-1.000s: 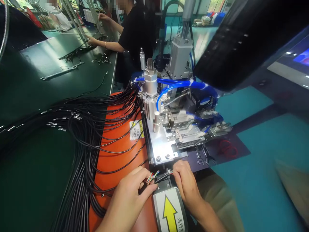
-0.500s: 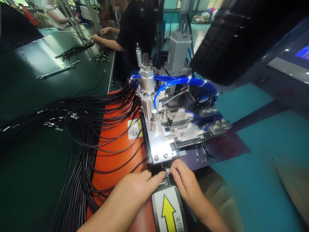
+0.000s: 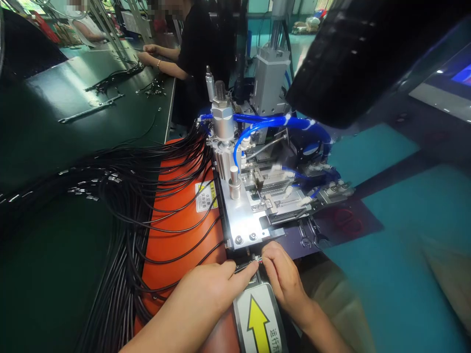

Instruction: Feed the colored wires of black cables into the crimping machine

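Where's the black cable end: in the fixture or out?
Cannot tell if seated: the black cable reaches the front edge of the aluminium base plate, but the left hand and right hand cover its end.

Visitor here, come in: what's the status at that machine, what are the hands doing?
Left hand on black cable. Right hand at its wire end, by the machine's front edge. Yellow-arrow plate just below the hands.
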`<state>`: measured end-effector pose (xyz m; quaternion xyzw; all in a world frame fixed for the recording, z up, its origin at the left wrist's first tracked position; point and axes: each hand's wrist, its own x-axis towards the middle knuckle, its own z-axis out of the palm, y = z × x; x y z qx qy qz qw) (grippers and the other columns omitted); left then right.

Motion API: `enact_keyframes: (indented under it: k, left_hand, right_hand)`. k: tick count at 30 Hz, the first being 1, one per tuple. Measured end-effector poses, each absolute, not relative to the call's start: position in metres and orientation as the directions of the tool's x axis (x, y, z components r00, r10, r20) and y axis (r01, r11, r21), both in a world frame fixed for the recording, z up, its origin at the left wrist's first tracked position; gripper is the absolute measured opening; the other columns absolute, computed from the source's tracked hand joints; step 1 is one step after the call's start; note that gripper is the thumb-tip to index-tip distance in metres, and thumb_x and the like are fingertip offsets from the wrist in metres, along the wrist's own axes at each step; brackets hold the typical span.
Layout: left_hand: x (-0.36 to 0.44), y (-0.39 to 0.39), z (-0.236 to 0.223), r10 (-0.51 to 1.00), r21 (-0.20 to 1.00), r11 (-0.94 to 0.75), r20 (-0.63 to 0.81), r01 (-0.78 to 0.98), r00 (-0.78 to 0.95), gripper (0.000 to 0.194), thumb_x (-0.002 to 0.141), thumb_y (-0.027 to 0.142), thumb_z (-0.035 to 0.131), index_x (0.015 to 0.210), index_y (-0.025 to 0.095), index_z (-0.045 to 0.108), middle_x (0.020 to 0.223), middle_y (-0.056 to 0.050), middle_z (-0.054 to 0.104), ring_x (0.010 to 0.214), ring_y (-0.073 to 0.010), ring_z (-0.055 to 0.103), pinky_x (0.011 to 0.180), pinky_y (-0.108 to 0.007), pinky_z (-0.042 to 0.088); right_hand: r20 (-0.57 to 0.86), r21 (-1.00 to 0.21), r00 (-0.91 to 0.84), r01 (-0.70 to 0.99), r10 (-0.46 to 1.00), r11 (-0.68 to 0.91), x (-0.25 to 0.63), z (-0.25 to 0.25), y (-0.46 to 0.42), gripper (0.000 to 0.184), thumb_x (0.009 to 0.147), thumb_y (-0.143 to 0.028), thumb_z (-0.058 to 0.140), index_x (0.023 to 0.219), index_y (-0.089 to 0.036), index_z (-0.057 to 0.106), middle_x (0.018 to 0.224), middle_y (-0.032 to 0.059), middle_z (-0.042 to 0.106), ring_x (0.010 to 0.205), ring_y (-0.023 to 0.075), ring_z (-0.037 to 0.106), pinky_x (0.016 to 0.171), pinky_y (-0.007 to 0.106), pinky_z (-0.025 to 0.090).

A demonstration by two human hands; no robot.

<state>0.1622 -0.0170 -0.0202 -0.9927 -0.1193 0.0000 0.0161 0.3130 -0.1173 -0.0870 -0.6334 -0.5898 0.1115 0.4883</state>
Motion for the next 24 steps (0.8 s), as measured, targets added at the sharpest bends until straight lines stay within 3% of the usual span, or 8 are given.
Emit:
enact_keyframes:
  k: [3,10,19,24]
  left_hand:
    - [0.164,-0.016,-0.018,0.235,-0.006,-0.972,-0.023,0.235,0.972,0.058,0.077,-0.001,0.032,0.124,0.033,0.043,0.06,0.004,0.05,0.048,-0.0122,0.049,0.045,-0.015,0.042]
    - [0.174,-0.019,-0.009,0.21,-0.163,-0.97,-0.174,0.182,0.962,0.067,0.069,-0.003,0.038,0.126,0.03,0.042,0.059,0.003,0.055,0.044,-0.0161,0.055,0.037,-0.021,0.039]
    - [0.17,-0.017,-0.027,0.239,-0.047,-0.971,-0.118,0.235,0.964,0.064,0.071,0.001,0.037,0.127,0.031,0.039,0.056,0.004,0.049,0.039,-0.0134,0.045,0.036,-0.02,0.034]
    - [0.172,-0.016,-0.019,0.229,-0.024,-0.973,-0.204,0.229,0.952,0.066,0.07,0.0,0.035,0.128,0.031,0.037,0.059,0.004,0.051,0.042,-0.0136,0.047,0.037,-0.019,0.036]
  right_hand:
    - [0.4,-0.758,0.277,0.636,0.874,0.145,0.314,-0.084,-0.117,0.017,0.088,-0.009,0.03,0.08,-0.018,0.042,0.073,0.0033,0.047,0.069,0.0166,0.045,0.062,0.032,0.04]
    - [0.239,-0.813,0.332,0.582,0.912,0.001,0.313,-0.071,-0.117,0.019,0.09,-0.015,0.029,0.076,-0.019,0.04,0.07,0.002,0.045,0.065,0.0158,0.045,0.059,0.029,0.038]
    - [0.287,-0.74,0.299,0.672,0.91,0.012,0.313,-0.065,-0.117,0.021,0.089,-0.013,0.03,0.073,-0.019,0.041,0.068,0.0029,0.046,0.064,0.0162,0.044,0.059,0.029,0.037]
    - [0.211,-0.782,0.332,0.622,0.919,-0.045,0.312,-0.062,-0.117,0.02,0.088,-0.014,0.03,0.071,-0.018,0.041,0.066,0.0018,0.046,0.061,0.0149,0.045,0.056,0.027,0.036]
